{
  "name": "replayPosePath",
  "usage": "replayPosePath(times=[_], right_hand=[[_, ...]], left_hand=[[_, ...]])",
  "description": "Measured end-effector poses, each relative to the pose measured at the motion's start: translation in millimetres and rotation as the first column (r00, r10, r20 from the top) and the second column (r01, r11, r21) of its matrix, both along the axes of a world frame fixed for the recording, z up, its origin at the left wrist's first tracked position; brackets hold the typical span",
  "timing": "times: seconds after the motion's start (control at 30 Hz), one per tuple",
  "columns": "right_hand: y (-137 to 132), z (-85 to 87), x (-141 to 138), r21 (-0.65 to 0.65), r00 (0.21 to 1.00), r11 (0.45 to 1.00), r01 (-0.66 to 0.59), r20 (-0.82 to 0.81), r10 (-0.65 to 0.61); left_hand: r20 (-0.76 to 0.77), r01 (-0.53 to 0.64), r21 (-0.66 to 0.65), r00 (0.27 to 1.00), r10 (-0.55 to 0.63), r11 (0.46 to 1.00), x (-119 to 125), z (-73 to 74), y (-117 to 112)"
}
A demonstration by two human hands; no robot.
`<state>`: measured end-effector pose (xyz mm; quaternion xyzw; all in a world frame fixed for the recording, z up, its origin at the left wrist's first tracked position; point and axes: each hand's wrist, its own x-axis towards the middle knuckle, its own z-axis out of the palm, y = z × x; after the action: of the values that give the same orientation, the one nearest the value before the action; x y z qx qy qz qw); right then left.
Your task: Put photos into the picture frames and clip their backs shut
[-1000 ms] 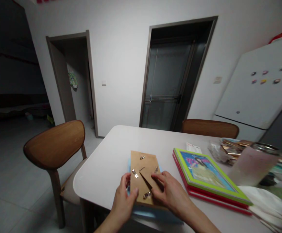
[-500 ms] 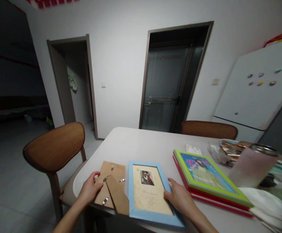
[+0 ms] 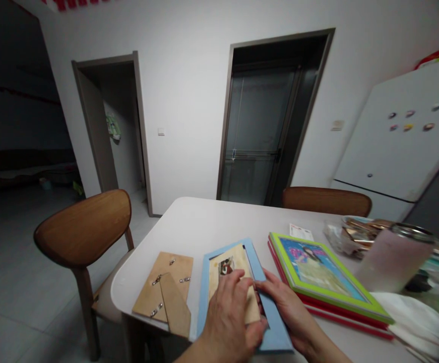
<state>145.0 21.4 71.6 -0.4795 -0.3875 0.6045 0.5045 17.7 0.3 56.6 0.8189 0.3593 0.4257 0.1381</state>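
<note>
A light-blue photo frame [image 3: 257,271] lies at the near edge of the table, slightly tilted. Its cream picture card [image 3: 213,267], with a small printed photo, sits askew in the opening, and a gap shows along the right side. My left hand [image 3: 227,312] reaches over the card, fingers curled at its right edge and thumb low by the gap. My right hand [image 3: 289,307] grips the frame's right side, with fingertips showing through the gap from beneath. To the left rests a brown frame backboard [image 3: 147,290] with metal clips and a fold-out stand.
On the right, a green picture frame [image 3: 355,295] lies on a red frame [image 3: 350,322]. Beyond them stand a pinkish cup [image 3: 391,259], a plastic bag of items [image 3: 336,237] and white tissue [image 3: 412,312]. A wooden chair [image 3: 86,227] is at the table's left.
My left hand has left the backboard and moved right onto the picture card. The card has shifted askew in the blue frame, which has turned a little. My right hand's fingers now reach beneath.
</note>
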Motion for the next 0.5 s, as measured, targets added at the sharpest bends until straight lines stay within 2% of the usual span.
replayPosePath(times=[0.1,0.2,0.27,0.33,0.4,0.5], right_hand=[[4.7,-12.1,11.7,0.030,0.988,0.999,0.024,0.153,-0.029],[11.1,-37.1,29.6,0.082,0.903,0.994,0.074,0.418,-0.102],[14.5,-54.1,39.5,0.136,0.768,0.985,0.104,0.618,-0.166],[17.0,-68.0,46.3,0.189,0.590,0.977,0.100,0.779,-0.212],[18.5,-77.7,50.7,0.225,0.448,0.972,0.059,0.864,-0.227],[18.3,-84.8,55.2,0.238,0.321,0.971,0.000,0.920,-0.225]], left_hand=[[0.016,-0.087,0.039,0.996,0.087,0.995,-16.5,18.1,7.6],[0.115,-0.339,-0.023,0.934,0.339,0.941,-55.9,16.4,18.0],[0.142,-0.468,-0.095,0.867,0.477,0.879,-83.7,2.2,22.2],[0.135,-0.517,-0.179,0.830,0.542,0.837,-106.1,-18.1,22.3],[0.098,-0.517,-0.247,0.828,0.552,0.819,-120.6,-38.6,18.5],[-0.020,-0.501,-0.260,0.858,0.514,0.826,-130.5,-60.1,9.4]])
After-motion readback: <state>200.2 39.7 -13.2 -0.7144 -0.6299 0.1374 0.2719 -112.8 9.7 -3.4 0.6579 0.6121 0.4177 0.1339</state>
